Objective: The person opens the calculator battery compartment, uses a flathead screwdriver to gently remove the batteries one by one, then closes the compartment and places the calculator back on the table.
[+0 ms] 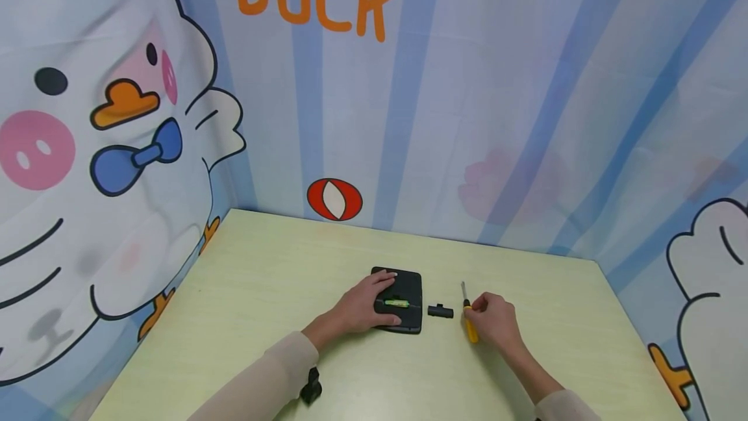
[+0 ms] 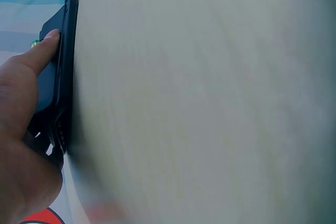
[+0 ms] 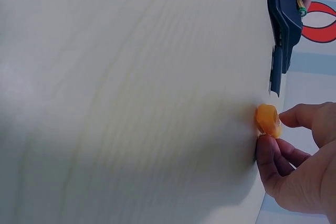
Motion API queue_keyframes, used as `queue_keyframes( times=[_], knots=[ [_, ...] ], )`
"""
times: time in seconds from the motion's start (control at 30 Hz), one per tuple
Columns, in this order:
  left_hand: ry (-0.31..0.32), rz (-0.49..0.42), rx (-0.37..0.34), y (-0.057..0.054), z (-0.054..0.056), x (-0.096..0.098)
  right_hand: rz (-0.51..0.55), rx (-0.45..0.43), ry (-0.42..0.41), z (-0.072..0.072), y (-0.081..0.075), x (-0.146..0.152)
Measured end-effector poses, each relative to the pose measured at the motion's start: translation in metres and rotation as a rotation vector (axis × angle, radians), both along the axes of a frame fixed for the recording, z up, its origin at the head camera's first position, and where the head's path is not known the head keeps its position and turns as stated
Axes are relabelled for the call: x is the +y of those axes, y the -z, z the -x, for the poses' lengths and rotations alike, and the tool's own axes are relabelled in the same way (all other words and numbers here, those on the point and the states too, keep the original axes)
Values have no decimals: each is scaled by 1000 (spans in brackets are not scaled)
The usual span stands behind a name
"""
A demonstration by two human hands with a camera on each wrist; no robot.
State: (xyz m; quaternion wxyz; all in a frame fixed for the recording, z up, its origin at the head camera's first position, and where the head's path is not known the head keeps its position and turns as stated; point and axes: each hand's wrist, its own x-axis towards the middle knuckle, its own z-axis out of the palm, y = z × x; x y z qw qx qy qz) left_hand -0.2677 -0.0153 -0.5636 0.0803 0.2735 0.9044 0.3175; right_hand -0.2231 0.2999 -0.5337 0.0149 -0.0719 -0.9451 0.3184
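A flat black device lies on the table with a green battery in a recess in its upward face. My left hand rests on the device's left part, its fingers near the far edge and its thumb across the near part; the left wrist view shows the thumb lying on the face. To the device's right is a small black battery cover. Further right, my right hand pinches the yellow handle of a screwdriver, whose metal shaft points away from me. The handle is close to the tabletop.
The pale yellow-green table ends at the back against a printed curtain with duck drawings. A dark object, apparently the wrist camera, sits by my left sleeve.
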Motion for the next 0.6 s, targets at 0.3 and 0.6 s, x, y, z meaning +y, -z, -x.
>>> queue_keyframes(
  times=[0.3,0.6],
  knots=[
    [2,-3,6,-1,0,0,-11,19,-32,-3,-6,2],
    [3,-1,12,-1,0,0,23,82,-113,-9,-16,-6]
  ],
)
